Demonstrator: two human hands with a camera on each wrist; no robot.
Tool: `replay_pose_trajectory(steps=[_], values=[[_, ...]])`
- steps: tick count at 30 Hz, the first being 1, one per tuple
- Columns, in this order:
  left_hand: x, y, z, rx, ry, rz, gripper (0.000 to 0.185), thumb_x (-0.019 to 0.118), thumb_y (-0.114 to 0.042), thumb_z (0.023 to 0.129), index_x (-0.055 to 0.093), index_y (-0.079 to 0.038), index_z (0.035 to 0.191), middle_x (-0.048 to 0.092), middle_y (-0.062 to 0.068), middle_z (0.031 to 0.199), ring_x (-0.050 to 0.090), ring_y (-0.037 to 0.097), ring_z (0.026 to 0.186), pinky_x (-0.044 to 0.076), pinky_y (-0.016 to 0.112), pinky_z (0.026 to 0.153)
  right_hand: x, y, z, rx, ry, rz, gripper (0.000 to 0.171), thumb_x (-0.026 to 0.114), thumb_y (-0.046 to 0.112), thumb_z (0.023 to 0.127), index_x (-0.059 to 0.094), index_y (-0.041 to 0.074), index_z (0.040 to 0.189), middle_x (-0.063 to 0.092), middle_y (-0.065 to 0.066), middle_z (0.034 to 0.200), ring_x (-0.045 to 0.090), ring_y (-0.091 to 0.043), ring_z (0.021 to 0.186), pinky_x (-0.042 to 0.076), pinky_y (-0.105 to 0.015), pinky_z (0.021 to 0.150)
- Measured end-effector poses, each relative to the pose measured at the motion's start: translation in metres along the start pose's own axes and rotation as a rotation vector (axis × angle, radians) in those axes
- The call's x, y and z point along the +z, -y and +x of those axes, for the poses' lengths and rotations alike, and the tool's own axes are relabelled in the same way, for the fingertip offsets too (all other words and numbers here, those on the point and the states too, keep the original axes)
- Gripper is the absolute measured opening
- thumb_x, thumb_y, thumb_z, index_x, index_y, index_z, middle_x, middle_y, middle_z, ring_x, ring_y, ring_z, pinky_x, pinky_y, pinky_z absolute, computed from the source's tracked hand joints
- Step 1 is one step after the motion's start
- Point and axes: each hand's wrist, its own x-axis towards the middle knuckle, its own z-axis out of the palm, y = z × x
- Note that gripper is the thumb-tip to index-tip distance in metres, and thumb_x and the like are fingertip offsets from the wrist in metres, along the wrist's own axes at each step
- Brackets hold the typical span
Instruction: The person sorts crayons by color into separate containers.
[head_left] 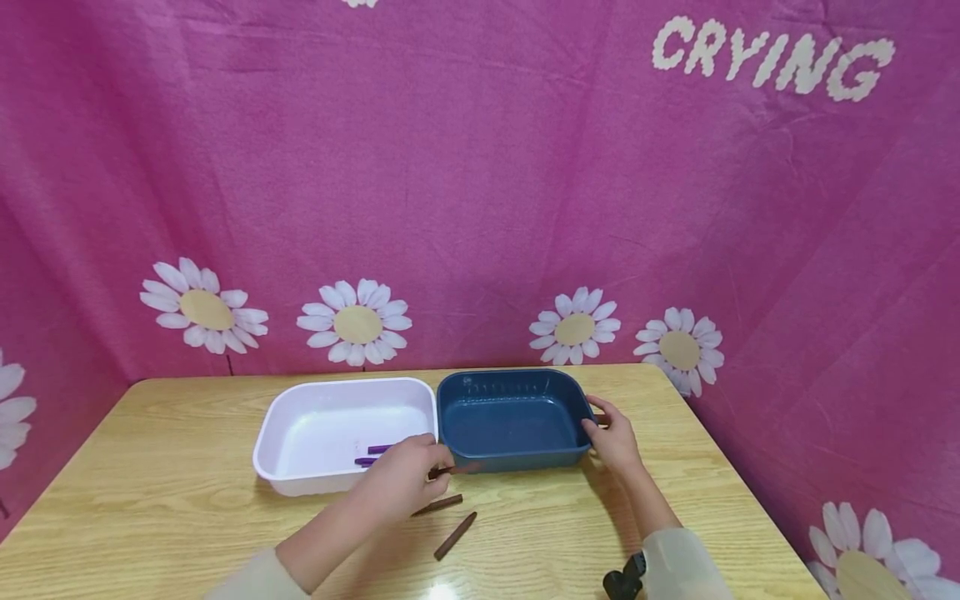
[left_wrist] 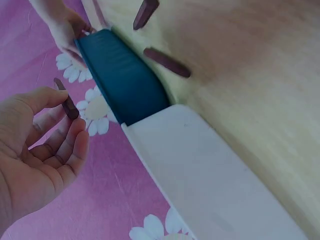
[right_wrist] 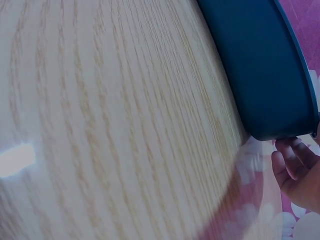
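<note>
Left hand [head_left: 401, 479] pinches a brown stick [left_wrist: 66, 99] at the blue tray's [head_left: 513, 417] seven o'clock corner. Right hand [head_left: 615, 440] grips the tray's three o'clock rim. The stick's long axis points toward three o'clock, into the tray.

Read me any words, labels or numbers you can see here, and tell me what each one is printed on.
"CRYING" in white letters on the pink daisy-print backdrop cloth, upper right.
A cut-off white mark at the cloth's top edge: unreadable.
No text shows on the white tray, the blue tray or the table.
</note>
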Motion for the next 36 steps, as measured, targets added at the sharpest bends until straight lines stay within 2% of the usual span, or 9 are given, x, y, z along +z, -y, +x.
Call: replay_pose_trajectory(steps=[9, 13, 19, 26, 36], values=[[-0.006, 0.007, 0.023, -0.052, 0.020, -0.017, 0.006, 0.067, -0.014, 0.082, 0.068, -0.009, 0.085, 0.056, 0.000, 0.074, 0.046, 0.008, 0.066, 0.042, 0.022, 0.060, 0.000, 0.001, -0.001, -0.004, 0.003, 0.003, 0.044, 0.052, 0.004, 0.091, 0.047, 0.004, 0.134, 0.058, -0.030, 0.110, 0.062, -0.023, 0.079, 0.048, -0.021, 0.061], [-0.003, 0.011, 0.035, -0.090, 0.053, -0.031, 0.009, 0.065, -0.016, 0.085, 0.068, -0.009, 0.089, 0.055, 0.000, 0.076, 0.045, 0.010, 0.066, 0.041, 0.023, 0.060, 0.000, 0.001, -0.001, -0.007, -0.002, 0.003, 0.044, 0.052, 0.003, 0.091, 0.047, 0.004, 0.134, 0.058, -0.030, 0.109, 0.062, -0.022, 0.078, 0.048, -0.021, 0.060], [0.007, 0.016, 0.051, -0.150, 0.114, -0.028, 0.014, 0.062, -0.020, 0.088, 0.069, -0.010, 0.096, 0.056, -0.001, 0.082, 0.046, 0.009, 0.067, 0.041, 0.023, 0.059, 0.000, 0.002, -0.001, -0.002, -0.002, -0.007, 0.043, 0.052, 0.004, 0.091, 0.048, 0.004, 0.134, 0.058, -0.030, 0.110, 0.061, -0.018, 0.075, 0.047, -0.020, 0.060], [0.020, 0.022, 0.067, -0.180, 0.124, -0.014, 0.013, 0.061, -0.019, 0.089, 0.068, -0.011, 0.095, 0.053, 0.000, 0.081, 0.046, 0.011, 0.065, 0.041, 0.024, 0.061, 0.001, 0.002, -0.001, 0.000, -0.006, -0.005, 0.043, 0.053, 0.004, 0.091, 0.048, 0.004, 0.134, 0.058, -0.030, 0.110, 0.060, -0.017, 0.073, 0.047, -0.021, 0.058], [0.036, 0.023, 0.084, -0.202, 0.136, 0.057, 0.012, 0.062, -0.017, 0.087, 0.069, -0.010, 0.094, 0.060, 0.004, 0.085, 0.053, 0.015, 0.074, 0.047, 0.029, 0.066, 0.000, 0.003, -0.001, 0.014, 0.000, -0.004, 0.043, 0.052, 0.003, 0.091, 0.047, 0.004, 0.134, 0.058, -0.030, 0.111, 0.059, -0.018, 0.075, 0.046, -0.021, 0.059]])
